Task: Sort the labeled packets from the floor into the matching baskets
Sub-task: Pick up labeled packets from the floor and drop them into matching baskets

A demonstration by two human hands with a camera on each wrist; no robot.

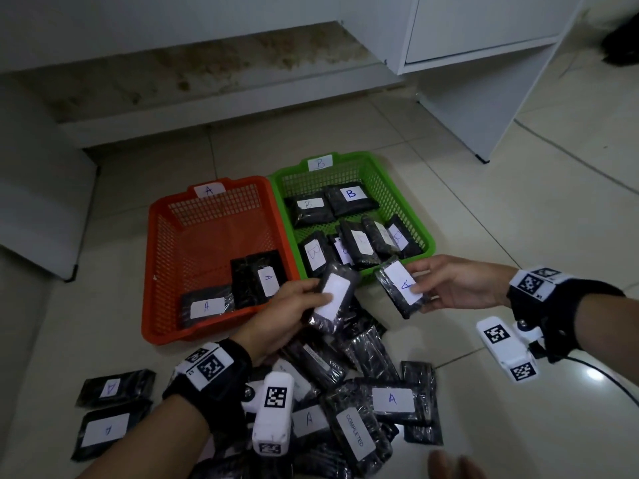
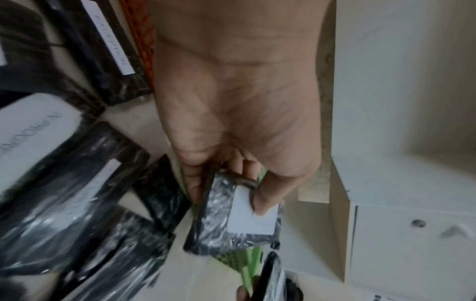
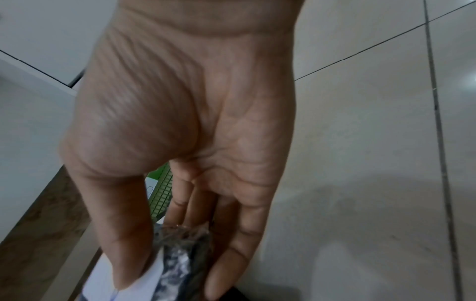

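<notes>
We pinch one packet (image 1: 402, 288) per hand, left hand (image 1: 276, 316) gripping its own packet (image 1: 332, 296), thumbs on labels to read them, baskets just beyond our fingers (image 1: 420, 288).

Red basket (image 1: 162, 257) tag reads "A" – two packets inside also "A". Green basket (image 1: 415, 216) at 1 o'clock: tag "B", packets (image 1: 351, 198) marked "B". R hand (image 1: 460, 285) packet (image 1: 401, 292): "A". Floor pile at 6 o'clock – "A" (image 1: 392, 399), "COMPLETED" (image 1: 356, 433). Left wrist view: "EXCEPTION" label (image 2: 110, 38). L-hand packet (image 1: 332, 299) label unreadable.
</notes>
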